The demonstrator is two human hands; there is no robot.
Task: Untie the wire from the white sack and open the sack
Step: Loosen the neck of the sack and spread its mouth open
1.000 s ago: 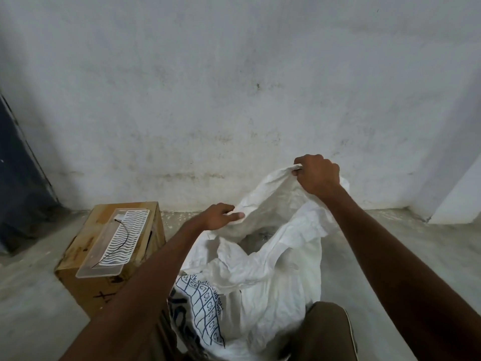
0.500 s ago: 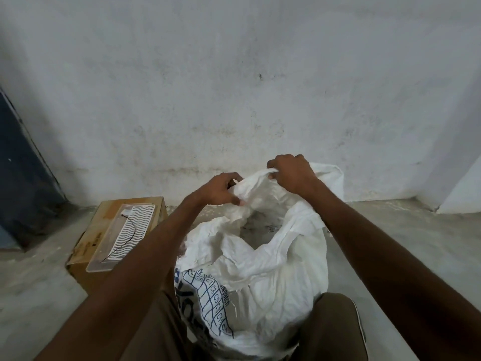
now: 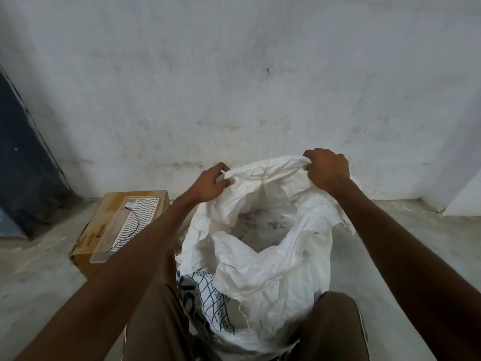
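A person's left hand (image 3: 212,185) and right hand (image 3: 326,170), close together on the far rim half a second ago, have drawn well apart, each clamped on a bunch of the white sack (image 3: 263,259) standing between the knees. The spread has pulled the mouth wide, showing dark tangled contents inside. No tie wire shows at the neck, so the opening step looks nearly complete. A cardboard box (image 3: 89,239) bearing a clear plastic tray (image 3: 125,227) sits left.
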